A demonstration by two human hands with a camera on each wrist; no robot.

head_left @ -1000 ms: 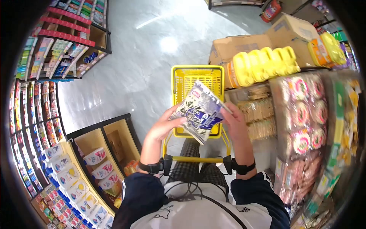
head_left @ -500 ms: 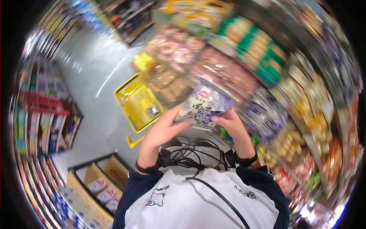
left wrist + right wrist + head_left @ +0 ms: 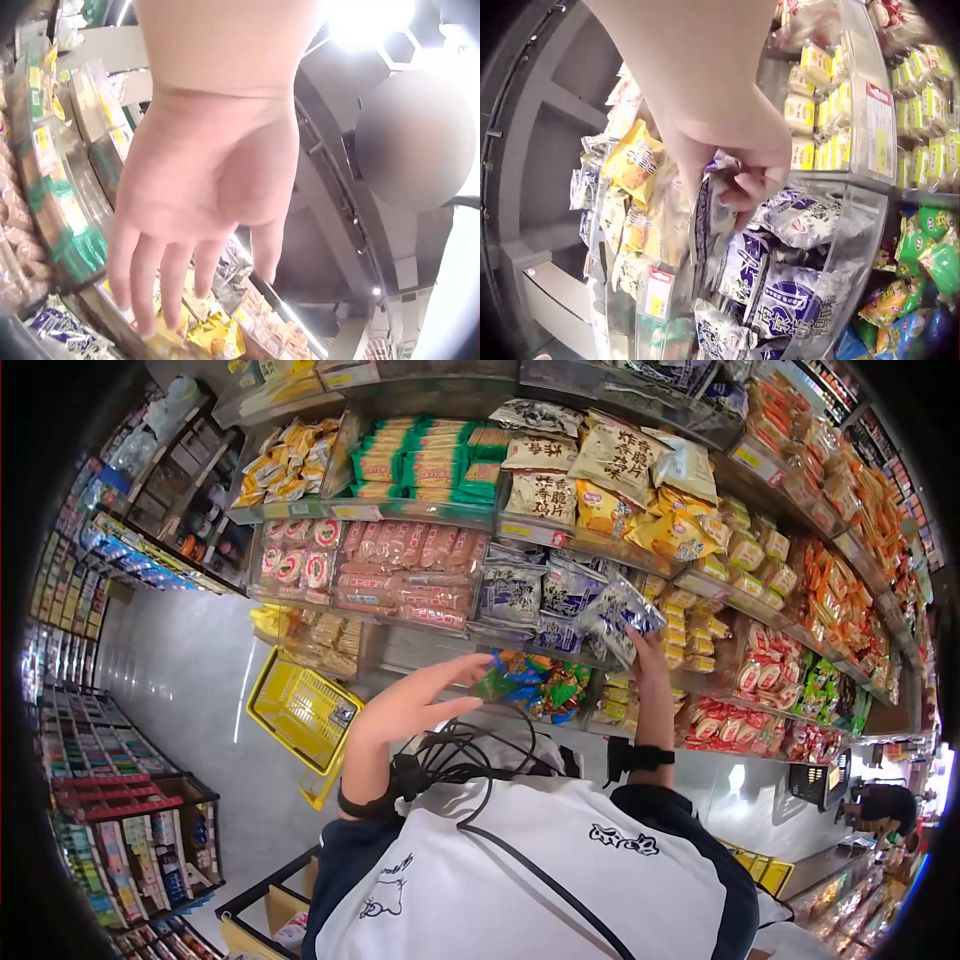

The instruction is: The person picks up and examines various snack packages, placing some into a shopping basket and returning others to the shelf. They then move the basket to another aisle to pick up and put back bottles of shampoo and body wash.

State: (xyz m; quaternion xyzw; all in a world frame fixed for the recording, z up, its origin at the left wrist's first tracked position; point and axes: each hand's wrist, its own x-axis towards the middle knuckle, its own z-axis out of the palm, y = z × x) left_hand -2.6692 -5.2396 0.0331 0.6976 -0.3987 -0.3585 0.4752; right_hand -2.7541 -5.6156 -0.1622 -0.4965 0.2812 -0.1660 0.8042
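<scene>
My right hand [image 3: 650,660] pinches a silver and purple snack bag [image 3: 622,618] by its edge, over a bin of matching bags [image 3: 515,595]. The right wrist view shows the right hand [image 3: 731,157] with thumb and fingers closed on the upright bag [image 3: 709,217], beside similar bags [image 3: 791,300] behind a clear bin wall. My left hand [image 3: 415,700] is empty, held in the air left of the bin with fingers extended. In the left wrist view the left hand [image 3: 206,180] shows its palm, fingers spread and holding nothing.
A yellow basket [image 3: 300,710] stands on the floor at the left. Pink sausage packs [image 3: 410,575], green-wrapped packs [image 3: 430,455], yellow bags [image 3: 680,535] and colourful packets [image 3: 545,685] fill neighbouring bins. Black cables [image 3: 480,745] hang before the shirt. Another person [image 3: 885,805] is far right.
The view has turned toward the snack shelves. My left hand has let go of the bag and moved apart from it; my right hand has carried the bag over to the bin of similar bags.
</scene>
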